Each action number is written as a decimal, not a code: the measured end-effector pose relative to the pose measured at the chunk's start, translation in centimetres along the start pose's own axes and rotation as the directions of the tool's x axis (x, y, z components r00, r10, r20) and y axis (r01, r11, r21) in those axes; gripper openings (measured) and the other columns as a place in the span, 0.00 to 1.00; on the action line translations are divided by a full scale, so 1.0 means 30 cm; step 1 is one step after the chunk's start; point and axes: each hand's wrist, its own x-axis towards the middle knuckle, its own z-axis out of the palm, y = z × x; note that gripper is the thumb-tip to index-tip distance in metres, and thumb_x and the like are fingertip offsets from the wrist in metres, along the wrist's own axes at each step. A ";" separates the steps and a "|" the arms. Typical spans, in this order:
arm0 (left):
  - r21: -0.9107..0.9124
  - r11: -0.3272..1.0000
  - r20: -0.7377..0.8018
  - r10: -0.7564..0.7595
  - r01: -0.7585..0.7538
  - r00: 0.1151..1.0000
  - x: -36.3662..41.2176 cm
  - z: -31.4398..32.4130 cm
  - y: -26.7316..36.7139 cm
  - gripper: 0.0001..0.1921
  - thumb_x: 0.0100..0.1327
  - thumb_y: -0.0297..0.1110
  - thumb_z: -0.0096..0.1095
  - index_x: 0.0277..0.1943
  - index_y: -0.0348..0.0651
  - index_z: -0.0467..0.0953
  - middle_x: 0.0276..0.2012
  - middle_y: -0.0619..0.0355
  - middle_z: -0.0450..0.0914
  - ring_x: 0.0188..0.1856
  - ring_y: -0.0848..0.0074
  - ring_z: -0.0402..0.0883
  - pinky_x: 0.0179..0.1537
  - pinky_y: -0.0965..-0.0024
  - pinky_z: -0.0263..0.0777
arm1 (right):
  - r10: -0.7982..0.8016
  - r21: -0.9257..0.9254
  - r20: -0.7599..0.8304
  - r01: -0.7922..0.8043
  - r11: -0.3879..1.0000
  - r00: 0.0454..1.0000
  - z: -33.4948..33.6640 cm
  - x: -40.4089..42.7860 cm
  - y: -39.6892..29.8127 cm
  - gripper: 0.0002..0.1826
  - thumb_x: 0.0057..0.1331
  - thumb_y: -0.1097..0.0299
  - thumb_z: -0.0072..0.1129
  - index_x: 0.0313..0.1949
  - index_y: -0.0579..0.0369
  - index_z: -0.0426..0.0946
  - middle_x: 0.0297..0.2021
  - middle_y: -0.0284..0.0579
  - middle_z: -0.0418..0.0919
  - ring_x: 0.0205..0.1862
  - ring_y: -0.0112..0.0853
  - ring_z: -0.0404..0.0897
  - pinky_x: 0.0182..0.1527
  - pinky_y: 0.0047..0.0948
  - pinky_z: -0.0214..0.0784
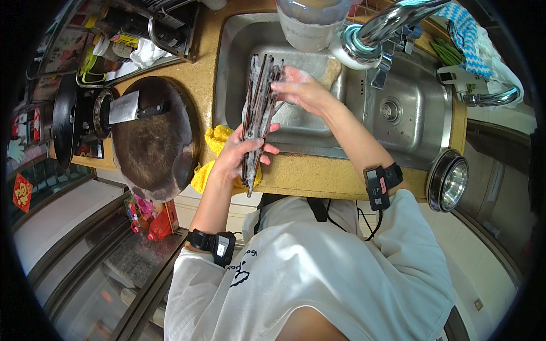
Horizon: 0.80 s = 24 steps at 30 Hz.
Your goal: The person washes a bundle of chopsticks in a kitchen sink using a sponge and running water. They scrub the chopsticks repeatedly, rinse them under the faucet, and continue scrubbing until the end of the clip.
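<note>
A bundle of dark chopsticks (pixel 258 102), coated in white suds, slants above the left basin of the steel double sink (pixel 298 147). My left hand (pixel 241 151) grips its lower part, thumb across the front. At the upper right side of the bundle, my soapy right hand (pixel 303 90) has its thumb and fingers around some of the sticks; the fingertips behind are hidden. Below the bundle, a yellow cloth (pixel 204 177) lies on the counter edge, partly covered by my left hand. A tan, elongated scrubber-like piece (pixel 331 73) rests in the left basin.
A chrome faucet (pixel 384 25) and a white-based container (pixel 313 34) overhang the sink. On the left, a cleaver (pixel 126 107) lies on a round chopping board (pixel 149 157). Metal bowls (pixel 452 183) stand at the right counter edge. Green vegetables (pixel 445 52) lie at the back right.
</note>
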 end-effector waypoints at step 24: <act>-0.017 0.993 0.179 -0.108 0.113 0.978 -0.053 0.000 -0.019 0.20 0.60 0.35 0.52 0.52 0.38 0.59 0.38 0.51 0.72 0.21 0.81 0.68 0.15 0.82 0.63 | -0.014 -0.067 -0.115 0.007 0.998 0.993 -0.007 0.008 -0.029 0.10 0.57 0.64 0.56 0.32 0.58 0.72 0.25 0.37 0.73 0.28 0.22 0.73 0.31 0.21 0.67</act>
